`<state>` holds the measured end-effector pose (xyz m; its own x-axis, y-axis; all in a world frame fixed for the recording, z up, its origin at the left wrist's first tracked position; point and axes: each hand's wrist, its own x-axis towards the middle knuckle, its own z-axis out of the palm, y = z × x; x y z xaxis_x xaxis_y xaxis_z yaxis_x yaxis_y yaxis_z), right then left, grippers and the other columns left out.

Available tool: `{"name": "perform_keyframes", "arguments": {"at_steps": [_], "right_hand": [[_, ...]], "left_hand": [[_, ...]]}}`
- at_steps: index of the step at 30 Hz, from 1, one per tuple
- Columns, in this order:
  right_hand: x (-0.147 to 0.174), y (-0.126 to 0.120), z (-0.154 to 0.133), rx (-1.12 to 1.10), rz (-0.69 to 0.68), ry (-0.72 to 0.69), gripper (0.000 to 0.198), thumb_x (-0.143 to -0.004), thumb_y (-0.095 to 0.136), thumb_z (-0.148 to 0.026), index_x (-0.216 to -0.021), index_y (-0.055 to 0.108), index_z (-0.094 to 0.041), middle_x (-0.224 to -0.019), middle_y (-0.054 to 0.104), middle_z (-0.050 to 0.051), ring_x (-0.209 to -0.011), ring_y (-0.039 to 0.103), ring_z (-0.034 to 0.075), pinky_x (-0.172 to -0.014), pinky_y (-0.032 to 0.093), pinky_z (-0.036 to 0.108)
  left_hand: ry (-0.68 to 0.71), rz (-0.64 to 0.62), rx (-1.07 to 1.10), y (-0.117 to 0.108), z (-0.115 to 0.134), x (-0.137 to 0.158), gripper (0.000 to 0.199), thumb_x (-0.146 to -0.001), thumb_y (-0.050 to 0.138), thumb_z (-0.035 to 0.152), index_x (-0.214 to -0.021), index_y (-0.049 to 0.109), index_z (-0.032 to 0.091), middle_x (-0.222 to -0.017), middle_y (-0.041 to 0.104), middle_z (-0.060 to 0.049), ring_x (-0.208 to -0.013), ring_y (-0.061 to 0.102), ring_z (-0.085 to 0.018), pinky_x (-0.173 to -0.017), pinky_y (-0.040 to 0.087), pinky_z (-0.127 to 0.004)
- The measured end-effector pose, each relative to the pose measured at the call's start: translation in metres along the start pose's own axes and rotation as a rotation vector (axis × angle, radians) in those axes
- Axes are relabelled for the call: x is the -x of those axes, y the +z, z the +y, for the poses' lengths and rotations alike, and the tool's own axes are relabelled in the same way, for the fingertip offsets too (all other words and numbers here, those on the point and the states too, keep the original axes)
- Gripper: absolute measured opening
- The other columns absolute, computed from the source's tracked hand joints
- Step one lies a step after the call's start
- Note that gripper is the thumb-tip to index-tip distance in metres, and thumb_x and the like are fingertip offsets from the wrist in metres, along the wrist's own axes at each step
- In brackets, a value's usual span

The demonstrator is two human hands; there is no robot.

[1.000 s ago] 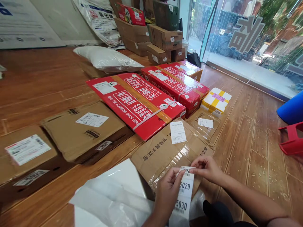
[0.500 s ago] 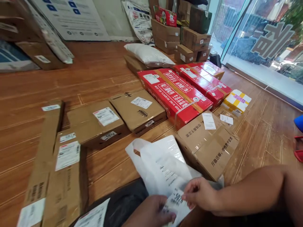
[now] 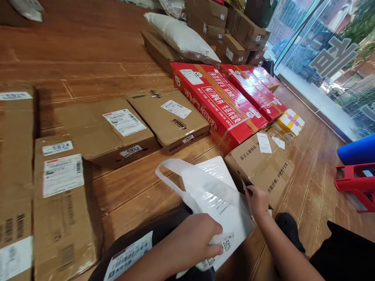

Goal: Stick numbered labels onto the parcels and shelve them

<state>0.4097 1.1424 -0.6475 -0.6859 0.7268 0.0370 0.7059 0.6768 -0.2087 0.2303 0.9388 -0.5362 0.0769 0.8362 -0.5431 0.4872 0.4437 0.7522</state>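
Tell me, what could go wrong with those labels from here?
What looks like a small label in the right hand is close to the side of the cardboard box, so it might stick there crookedly. The label strip, gripped in the left hand over the white bag, could crease.

Holding label strip (image 3: 227, 243) in left grip (image 3: 202, 234), near, over white plastic bag (image 3: 211, 200). Pinching small slip (image 3: 243, 185) in right grip (image 3: 258, 201), close to side of cardboard box (image 3: 263, 171); contact unclear. On wooden floor (image 3: 129, 187), left: brown box marked 5024 (image 3: 63, 218). Farther: red cartons (image 3: 217, 98), white sack (image 3: 181, 37) beyond. To right: blue cylinder (image 3: 357, 148), red stool (image 3: 351, 168).
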Motion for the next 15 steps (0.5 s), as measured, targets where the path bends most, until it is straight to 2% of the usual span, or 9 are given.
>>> {"name": "perform_keyframes", "arguments": {"at_steps": [3, 7, 11, 15], "right_hand": [[-0.015, -0.001, -0.01, 0.214, -0.124, 0.043, 0.023, -0.092, 0.056, -0.022, -0.088, 0.079, -0.02, -0.082, 0.079, 0.008, -0.073, 0.073, 0.021, -0.064, 0.044, 0.026], [-0.02, -0.009, -0.026, 0.384, -0.236, 0.144, 0.025, -0.097, 0.053, -0.024, -0.099, 0.078, -0.022, -0.099, 0.08, 0.009, -0.089, 0.074, 0.02, -0.068, 0.042, 0.024], [-0.026, -0.015, -0.04, 0.479, -0.261, 0.229, 0.027, -0.098, 0.053, -0.03, -0.1, 0.079, -0.02, -0.097, 0.079, 0.012, -0.09, 0.074, 0.024, -0.065, 0.043, 0.026], [-0.036, -0.024, -0.05, 0.568, -0.263, 0.221, 0.025, -0.095, 0.057, -0.025, -0.094, 0.08, -0.013, -0.091, 0.078, 0.019, -0.082, 0.075, 0.028, -0.061, 0.044, 0.029]], "left_hand": [[0.067, -0.007, 0.034, 0.005, 0.0, 0.002, 0.035, -0.074, 0.068, 0.035, -0.054, 0.044, 0.02, -0.06, 0.056, 0.001, -0.069, 0.058, -0.02, -0.058, 0.025, -0.028], [0.149, -0.046, 0.031, 0.014, 0.004, 0.002, 0.024, -0.075, 0.071, 0.035, -0.058, 0.061, 0.021, -0.058, 0.056, 0.002, -0.066, 0.057, -0.019, -0.056, 0.025, -0.027], [0.276, -0.091, 0.053, 0.024, 0.014, 0.004, 0.014, -0.075, 0.075, 0.034, -0.069, 0.073, 0.022, -0.052, 0.047, 0.005, -0.058, 0.052, -0.016, -0.053, 0.025, -0.027], [0.389, -0.042, 0.148, 0.04, 0.014, 0.017, 0.015, -0.073, 0.08, 0.035, -0.072, 0.075, 0.022, -0.051, 0.04, 0.007, -0.054, 0.044, -0.012, -0.051, 0.024, -0.026]]}}
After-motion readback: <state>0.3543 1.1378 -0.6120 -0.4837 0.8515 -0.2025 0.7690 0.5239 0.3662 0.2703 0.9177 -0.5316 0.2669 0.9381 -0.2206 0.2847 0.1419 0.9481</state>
